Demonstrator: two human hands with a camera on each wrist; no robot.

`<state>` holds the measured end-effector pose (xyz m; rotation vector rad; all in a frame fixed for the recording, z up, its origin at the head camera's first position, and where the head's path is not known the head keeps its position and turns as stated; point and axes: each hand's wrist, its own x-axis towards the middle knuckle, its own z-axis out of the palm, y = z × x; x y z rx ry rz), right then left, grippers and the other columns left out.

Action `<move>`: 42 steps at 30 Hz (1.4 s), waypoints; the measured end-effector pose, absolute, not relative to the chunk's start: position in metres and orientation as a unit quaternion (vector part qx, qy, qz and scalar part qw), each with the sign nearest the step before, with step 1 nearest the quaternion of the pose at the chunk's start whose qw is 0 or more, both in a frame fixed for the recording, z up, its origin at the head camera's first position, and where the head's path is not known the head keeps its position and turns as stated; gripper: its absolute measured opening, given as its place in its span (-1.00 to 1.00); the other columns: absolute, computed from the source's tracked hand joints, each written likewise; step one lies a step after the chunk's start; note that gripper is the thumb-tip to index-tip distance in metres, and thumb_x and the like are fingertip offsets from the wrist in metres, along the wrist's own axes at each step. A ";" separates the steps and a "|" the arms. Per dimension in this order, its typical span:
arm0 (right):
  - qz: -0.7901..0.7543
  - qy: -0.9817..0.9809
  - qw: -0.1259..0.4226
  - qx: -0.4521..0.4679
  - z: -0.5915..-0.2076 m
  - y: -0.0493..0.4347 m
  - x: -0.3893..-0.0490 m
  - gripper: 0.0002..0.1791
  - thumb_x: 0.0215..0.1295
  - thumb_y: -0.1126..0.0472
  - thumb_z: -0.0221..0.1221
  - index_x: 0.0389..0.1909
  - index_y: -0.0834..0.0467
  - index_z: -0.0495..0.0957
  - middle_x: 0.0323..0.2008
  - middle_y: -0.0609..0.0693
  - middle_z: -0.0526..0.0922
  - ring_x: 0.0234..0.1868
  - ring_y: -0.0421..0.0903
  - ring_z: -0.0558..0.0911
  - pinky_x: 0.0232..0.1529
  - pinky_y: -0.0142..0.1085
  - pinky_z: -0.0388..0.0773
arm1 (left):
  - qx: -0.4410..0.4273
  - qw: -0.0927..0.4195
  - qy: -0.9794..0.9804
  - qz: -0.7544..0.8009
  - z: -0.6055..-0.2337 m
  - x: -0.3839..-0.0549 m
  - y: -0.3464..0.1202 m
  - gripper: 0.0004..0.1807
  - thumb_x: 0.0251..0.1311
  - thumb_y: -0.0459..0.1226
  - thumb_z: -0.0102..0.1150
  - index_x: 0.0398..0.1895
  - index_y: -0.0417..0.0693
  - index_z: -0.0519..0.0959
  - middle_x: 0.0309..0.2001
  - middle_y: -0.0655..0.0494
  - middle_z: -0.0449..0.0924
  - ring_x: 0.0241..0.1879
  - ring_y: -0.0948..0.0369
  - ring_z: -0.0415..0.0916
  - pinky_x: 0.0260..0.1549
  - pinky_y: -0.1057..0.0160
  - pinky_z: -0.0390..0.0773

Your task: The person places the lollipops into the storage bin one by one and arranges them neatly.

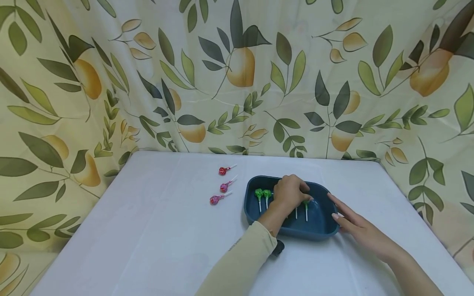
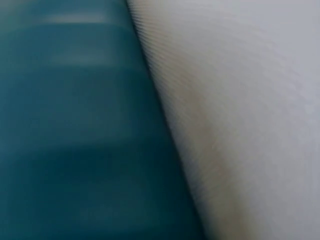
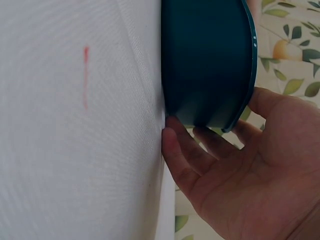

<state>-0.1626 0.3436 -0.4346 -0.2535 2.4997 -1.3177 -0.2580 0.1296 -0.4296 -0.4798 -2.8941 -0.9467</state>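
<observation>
- A blue tray [image 1: 310,236] sits on the white table [image 1: 166,238], to the right of the table's middle in the head view.
- The left hand [image 1: 290,192] reaches over the tray's near rim with bent fingers; its thumb and forefinger pinch the head of the rightmost green lollipop [image 1: 306,211], whose stick points toward the near wall.
- The right hand [image 1: 357,228] holds the tray's right end, thumb and fingers spread around the outside; the right wrist view shows the fingers against the tray and the lowest one touching the table.
- Two more green lollipops [image 1: 259,193] lie side by side in the tray's left part, heads toward the far wall, sticks toward the near one.
- Other sticks show between them and the rightmost one; the left hand hides much of this stretch.
- To the left of the tray, apart from it, a red lollipop [image 1: 222,171] and two pink lollipops [image 1: 224,187] lie in a loose column on the table, sticks pointing up and right.
- A beige sleeve [image 1: 240,259] covers the left forearm, with a small black object [image 1: 278,248] beside its cuff.
- Behind the table hangs a cream curtain [image 1: 148,98] printed with leaves and orange fruit.
- The left wrist view is blurred: only the tray's side and the table show.
</observation>
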 end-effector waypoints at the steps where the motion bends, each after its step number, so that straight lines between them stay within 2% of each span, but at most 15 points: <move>1: -0.459 0.871 0.152 -0.088 -0.435 0.343 -0.163 -0.25 0.66 -0.13 -0.07 0.70 -0.14 -0.15 0.64 0.27 -0.22 0.54 0.46 -0.05 0.00 -0.49 0.46 | -0.157 0.028 -0.936 -0.315 -0.429 -0.258 0.129 -0.73 0.07 0.00 0.59 -0.14 0.29 0.84 -0.27 0.50 0.73 -0.16 0.43 0.60 -0.21 0.33 0.52; 7: -0.458 0.871 0.152 -0.088 -0.435 0.342 -0.163 -0.26 0.66 -0.14 -0.07 0.69 -0.17 -0.15 0.64 0.27 -0.21 0.53 0.44 -0.02 0.00 -0.47 0.47 | -0.163 0.021 -0.915 -0.369 -0.421 -0.259 0.118 -0.73 0.07 0.00 0.59 -0.14 0.27 0.84 -0.19 0.46 0.74 -0.13 0.43 0.61 -0.23 0.36 0.54; 11: -0.457 0.872 0.153 -0.089 -0.434 0.343 -0.163 -0.26 0.66 -0.13 -0.08 0.69 -0.18 -0.15 0.64 0.26 -0.22 0.53 0.45 -0.02 -0.01 -0.48 0.46 | -0.174 0.023 -0.898 -0.403 -0.414 -0.258 0.108 -0.75 0.07 -0.03 0.60 -0.17 0.22 0.85 -0.22 0.45 0.75 -0.11 0.45 0.61 -0.20 0.40 0.54; 12: -0.457 0.872 0.153 -0.089 -0.434 0.343 -0.163 -0.26 0.66 -0.13 -0.08 0.69 -0.18 -0.15 0.64 0.26 -0.22 0.53 0.45 -0.03 -0.01 -0.49 0.45 | -0.178 0.021 -0.892 -0.416 -0.413 -0.258 0.104 -0.75 0.08 -0.05 0.60 -0.17 0.19 0.85 -0.23 0.44 0.75 -0.20 0.44 0.63 -0.22 0.41 0.53; 15: -0.458 0.871 0.154 -0.089 -0.434 0.343 -0.164 -0.26 0.67 -0.13 -0.08 0.70 -0.17 -0.15 0.64 0.26 -0.22 0.54 0.46 -0.04 -0.01 -0.50 0.43 | -0.193 0.021 -0.873 -0.447 -0.411 -0.258 0.094 -0.76 0.08 -0.08 0.61 -0.19 0.12 0.85 -0.28 0.42 0.76 -0.21 0.45 0.63 -0.15 0.42 0.52; 18: -0.457 0.872 0.153 -0.088 -0.435 0.342 -0.164 -0.26 0.67 -0.12 -0.08 0.70 -0.16 -0.14 0.64 0.27 -0.21 0.54 0.46 -0.05 -0.01 -0.51 0.43 | -0.205 0.020 -0.861 -0.465 -0.408 -0.257 0.083 -0.76 0.08 -0.11 0.61 -0.20 0.07 0.85 -0.31 0.38 0.77 -0.18 0.39 0.66 -0.08 0.39 0.52; 19: -0.456 0.872 0.153 -0.087 -0.436 0.342 -0.164 -0.26 0.66 -0.13 -0.07 0.70 -0.16 -0.14 0.64 0.27 -0.21 0.54 0.46 -0.05 -0.02 -0.50 0.43 | -0.210 0.023 -0.859 -0.467 -0.407 -0.257 0.080 -0.76 0.08 -0.11 0.61 -0.20 0.06 0.85 -0.32 0.37 0.77 -0.09 0.40 0.64 -0.03 0.39 0.52; 21: -0.455 0.873 0.151 -0.086 -0.437 0.342 -0.164 -0.26 0.66 -0.12 -0.07 0.70 -0.15 -0.14 0.64 0.26 -0.20 0.53 0.46 -0.04 -0.02 -0.49 0.45 | -0.216 0.025 -0.854 -0.473 -0.404 -0.258 0.073 -0.76 0.08 -0.12 0.61 -0.20 0.04 0.85 -0.31 0.34 0.77 -0.06 0.36 0.65 -0.03 0.38 0.52; 24: -0.455 0.874 0.147 -0.087 -0.437 0.342 -0.163 -0.25 0.66 -0.12 -0.06 0.70 -0.15 -0.14 0.64 0.25 -0.19 0.53 0.45 -0.04 -0.02 -0.48 0.47 | -0.217 0.026 -0.849 -0.481 -0.400 -0.259 0.062 -0.77 0.08 -0.15 0.61 -0.20 0.02 0.85 -0.31 0.31 0.78 -0.07 0.34 0.65 -0.08 0.38 0.53; 29: -0.456 0.873 0.142 -0.093 -0.437 0.342 -0.162 -0.26 0.67 -0.10 -0.06 0.70 -0.15 -0.14 0.64 0.23 -0.19 0.54 0.45 -0.04 -0.01 -0.49 0.47 | -0.204 0.023 -0.849 -0.486 -0.397 -0.264 0.042 -0.79 0.11 -0.17 0.60 -0.20 0.02 0.84 -0.28 0.26 0.78 -0.33 0.36 0.59 -0.36 0.36 0.52; 33: -0.455 0.874 0.143 -0.093 -0.437 0.342 -0.163 -0.26 0.67 -0.10 -0.06 0.70 -0.16 -0.15 0.64 0.24 -0.21 0.54 0.45 -0.04 -0.01 -0.50 0.47 | -0.196 0.026 -0.853 -0.483 -0.398 -0.269 0.024 -0.79 0.13 -0.16 0.58 -0.19 0.02 0.84 -0.27 0.26 0.78 -0.47 0.33 0.52 -0.46 0.35 0.48; 37: -0.454 0.874 0.146 -0.091 -0.438 0.344 -0.164 -0.25 0.67 -0.10 -0.06 0.70 -0.16 -0.16 0.64 0.24 -0.21 0.54 0.45 -0.05 -0.02 -0.50 0.47 | -0.173 0.033 -0.864 -0.471 -0.401 -0.273 0.003 -0.79 0.12 -0.14 0.59 -0.20 0.04 0.84 -0.29 0.31 0.76 -0.43 0.31 0.55 -0.42 0.32 0.52; 42: -0.449 0.877 0.144 -0.091 -0.438 0.345 -0.164 -0.26 0.67 -0.10 -0.06 0.69 -0.18 -0.16 0.64 0.24 -0.21 0.53 0.45 -0.03 -0.02 -0.50 0.47 | -0.140 0.033 -0.876 -0.460 -0.404 -0.275 -0.025 -0.75 0.09 -0.14 0.61 -0.20 -0.02 0.84 -0.29 0.28 0.77 -0.10 0.15 0.66 -0.09 0.13 0.57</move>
